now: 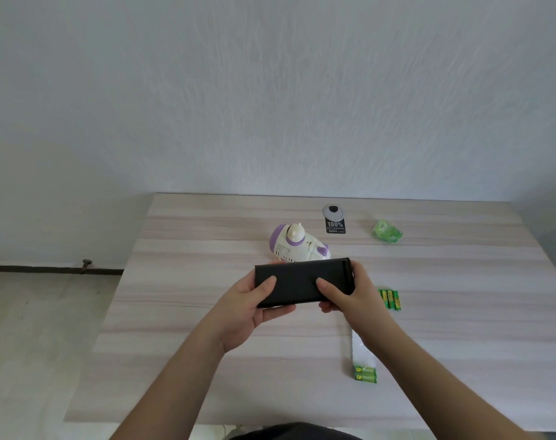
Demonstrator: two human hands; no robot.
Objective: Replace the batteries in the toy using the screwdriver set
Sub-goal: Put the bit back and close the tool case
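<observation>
I hold a flat black screwdriver set case (297,281) above the middle of the table. My left hand (254,312) grips its left end, thumb on top. My right hand (346,295) grips its right end, thumb on top and fingers round the edge. The case looks closed. Just behind it lies the white and purple toy (297,244) on the table. Three loose green batteries (389,299) lie side by side to the right of my right hand. A clear packet with green batteries (364,373) at its near end lies under my right forearm.
The light wooden table (206,344) stands against a white wall. A crumpled green wrapper (386,230) lies at the back right. A round cable grommet (333,211) with a black label (335,226) sits behind the toy. Floor lies beyond the table's left edge.
</observation>
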